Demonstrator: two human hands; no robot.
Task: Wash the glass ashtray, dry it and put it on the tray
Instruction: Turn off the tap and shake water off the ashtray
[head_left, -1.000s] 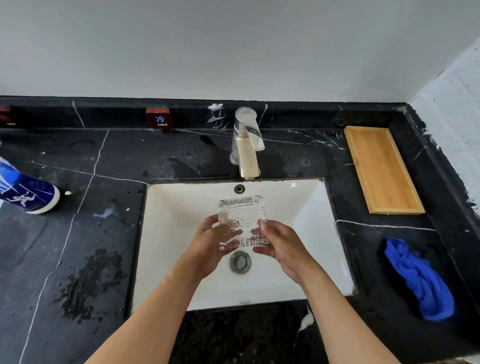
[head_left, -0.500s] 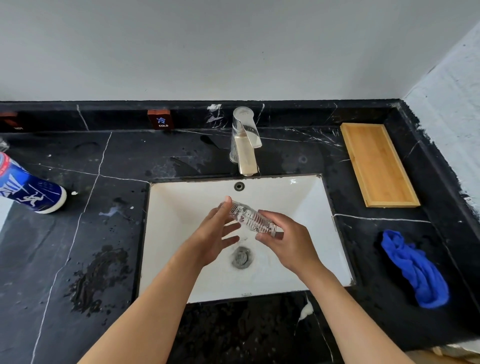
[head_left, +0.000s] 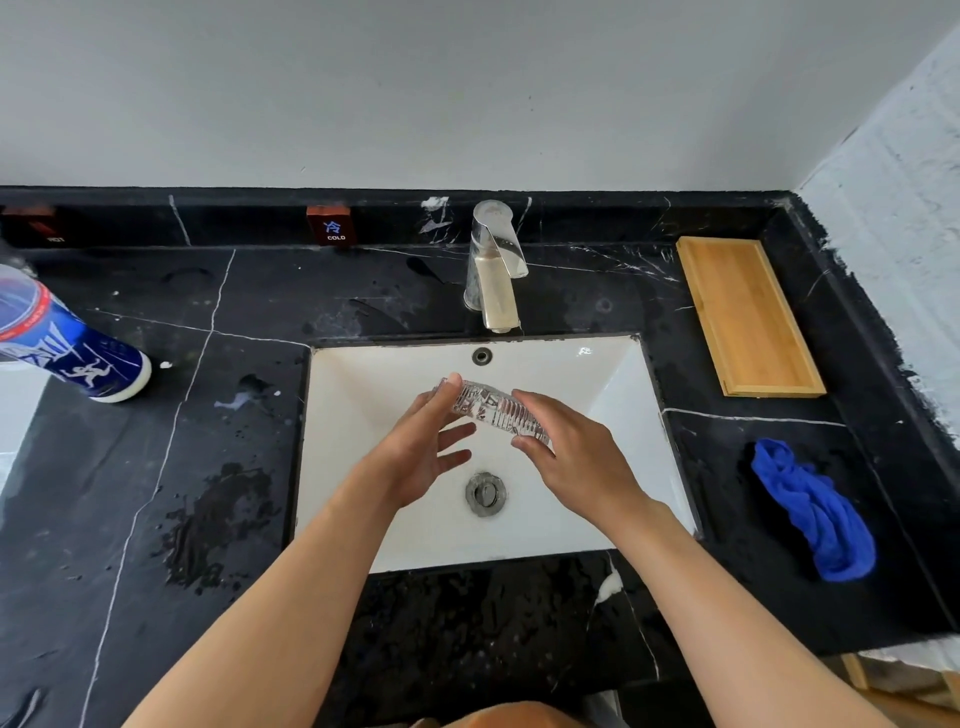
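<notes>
The glass ashtray (head_left: 491, 410) is clear, ribbed and square, held tilted on edge over the white sink (head_left: 613, 384). My right hand (head_left: 566, 457) grips its lower right end. My left hand (head_left: 426, 447) touches its upper left end with the thumb and forefinger, the other fingers spread apart. The chrome faucet (head_left: 493, 270) stands behind the basin with no water visibly running. A wooden tray (head_left: 748, 317) lies on the black counter at the back right. A crumpled blue cloth (head_left: 815, 509) lies in front of the tray.
A blue and white bottle (head_left: 67, 348) stands on the counter at the left. Wet patches darken the counter (head_left: 208, 525) left of the basin. The drain plug (head_left: 485, 493) sits below my hands. Walls close off the back and right sides.
The ashtray went from facing me flat to tilted edge-on. My left hand loosened from a full grip to a fingertip touch, while my right hand kept hold.
</notes>
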